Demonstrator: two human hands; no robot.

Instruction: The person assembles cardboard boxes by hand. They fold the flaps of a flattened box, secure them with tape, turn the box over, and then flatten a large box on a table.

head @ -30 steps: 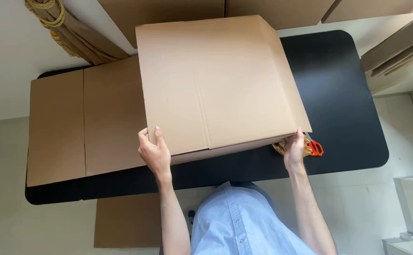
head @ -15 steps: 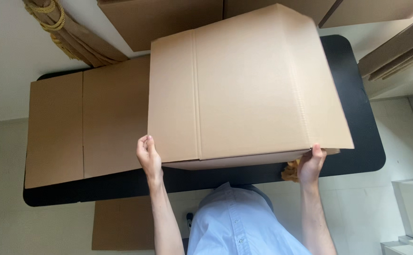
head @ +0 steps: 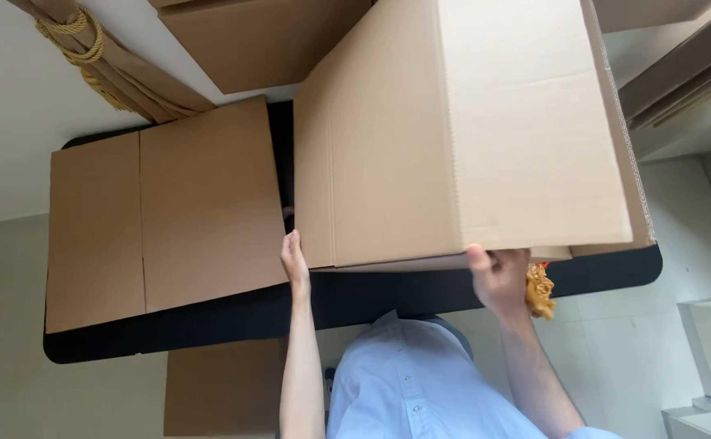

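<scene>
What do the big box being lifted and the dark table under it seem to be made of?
The big box: brown corrugated cardboard, matte; fluting shows along its right edge, with fold creases on the faces. The table: a smooth black top with rounded corners, perhaps laminate or painted board; the look leaves it open.

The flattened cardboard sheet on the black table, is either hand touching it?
No: both the left hand and the right hand grip the big cardboard box; the flattened sheet lies apart.
</scene>
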